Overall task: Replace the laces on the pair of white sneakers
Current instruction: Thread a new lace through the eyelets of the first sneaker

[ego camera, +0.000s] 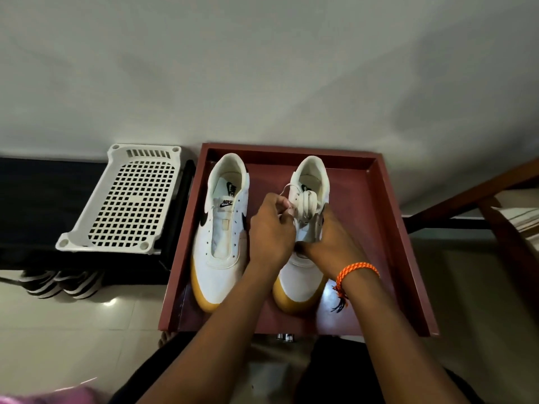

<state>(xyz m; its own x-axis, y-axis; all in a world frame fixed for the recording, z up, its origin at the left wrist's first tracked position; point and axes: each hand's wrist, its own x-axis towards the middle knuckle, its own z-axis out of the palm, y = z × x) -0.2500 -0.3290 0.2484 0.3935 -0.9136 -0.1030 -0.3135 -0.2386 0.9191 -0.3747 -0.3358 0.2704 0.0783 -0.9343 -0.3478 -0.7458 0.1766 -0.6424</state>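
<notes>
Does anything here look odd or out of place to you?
Only one thing: the left sneaker in the red tray has no lace, with its eyelets bare. The right sneaker has a white lace bunched loosely over its tongue, where both hands work. Nothing looks spilled or damaged.

Two white sneakers: left sneaker (220,228), right sneaker (306,228). One red tray (408,258). One white perforated basket (128,202). Two hands: left hand (271,228), right hand (332,243). One orange bracelet (356,271). One bundled lace (306,207).
</notes>
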